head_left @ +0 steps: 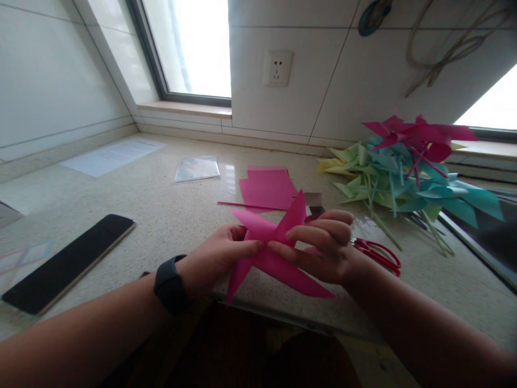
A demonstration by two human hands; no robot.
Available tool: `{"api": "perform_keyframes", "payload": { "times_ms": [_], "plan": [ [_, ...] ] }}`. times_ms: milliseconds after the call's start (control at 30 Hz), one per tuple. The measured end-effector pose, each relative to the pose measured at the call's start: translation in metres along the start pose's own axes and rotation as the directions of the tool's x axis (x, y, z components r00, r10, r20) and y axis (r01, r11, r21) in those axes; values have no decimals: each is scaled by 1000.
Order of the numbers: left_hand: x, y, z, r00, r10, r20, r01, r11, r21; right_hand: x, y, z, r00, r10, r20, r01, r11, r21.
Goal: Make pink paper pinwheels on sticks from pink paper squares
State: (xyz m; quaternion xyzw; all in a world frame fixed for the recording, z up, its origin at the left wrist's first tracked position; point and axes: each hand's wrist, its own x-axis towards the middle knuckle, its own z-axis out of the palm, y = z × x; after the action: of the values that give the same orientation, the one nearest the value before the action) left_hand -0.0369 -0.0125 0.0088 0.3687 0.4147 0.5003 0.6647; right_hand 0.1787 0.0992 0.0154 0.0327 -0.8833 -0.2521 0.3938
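A pink paper pinwheel [278,264] with pointed blades is held up between both hands, above the counter's front edge. My left hand [218,250], with a dark band on the wrist, pinches it, the thumb pressed at its centre. My right hand [323,245] grips it from the other side, thumb and fingertips at the centre and upper right blade. Whether a pin sits at the centre is hidden by the fingertips. Behind the pinwheel lie pink paper sheets [266,186] and a thin pink stick [246,205]. Red-handled scissors [377,255] rest beside my right wrist.
Finished pinwheels in pink [424,137], teal [456,194], green and yellow are piled at the right. A black phone-like slab [72,258] lies at left. A printed sheet [115,155] and a clear packet [197,168] lie farther back. A wall socket [278,69] is above.
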Motion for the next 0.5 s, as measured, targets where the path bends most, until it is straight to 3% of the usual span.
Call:
{"api": "perform_keyframes", "payload": {
  "times_ms": [133,200,300,367,433,500],
  "plan": [
    [0,0,3,990,55,-131,-54,998,8,1,6,6,981,193,17,-193,969,152],
    [1,-1,3,979,82,-185,-76,996,37,2,7,10,917,399,20,-380,854,357],
    [2,-3,5,966,100,-237,-81,993,87,5,2,14,683,707,183,-626,438,645],
    [2,-2,7,961,104,-256,-85,993,86,8,-3,13,541,751,379,-704,158,693],
    [3,-2,9,958,115,-262,-96,992,83,11,-7,10,473,676,565,-743,-38,668],
    [4,0,10,958,129,-257,-106,989,99,15,-9,8,446,575,686,-758,-166,631]
  ]
}}
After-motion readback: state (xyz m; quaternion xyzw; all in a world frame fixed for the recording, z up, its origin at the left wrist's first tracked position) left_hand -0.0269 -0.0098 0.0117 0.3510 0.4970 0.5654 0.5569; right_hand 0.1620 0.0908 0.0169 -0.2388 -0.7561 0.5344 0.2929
